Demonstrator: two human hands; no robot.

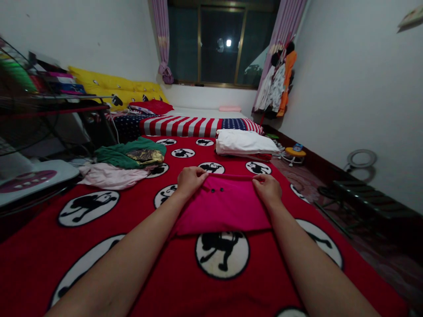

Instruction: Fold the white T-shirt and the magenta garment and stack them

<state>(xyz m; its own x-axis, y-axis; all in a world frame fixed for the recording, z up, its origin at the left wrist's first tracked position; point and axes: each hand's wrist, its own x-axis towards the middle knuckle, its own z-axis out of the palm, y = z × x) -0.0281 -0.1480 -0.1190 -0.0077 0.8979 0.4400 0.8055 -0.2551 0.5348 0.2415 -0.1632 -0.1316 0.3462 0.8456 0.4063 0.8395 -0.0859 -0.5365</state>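
Note:
A bright pink garment (228,207) with two small dark buttons lies folded into a rough rectangle on the red blanket (148,268), which is printed with black figures in white circles. At the garment's far left corner my left hand (191,180) pinches the edge between thumb and fingers. My right hand (268,189) pinches the far right corner in the same way. Between both hands the far edge is drawn straight. Whether that edge is lifted off the blanket, I cannot tell.
White folded clothes (246,143) are stacked beyond my right hand. To the left lie a crumpled green garment (122,152) and a pale pink cloth (112,175). A striped bed cover (185,126) is at the back, a small yellow stool (295,152) on the right floor.

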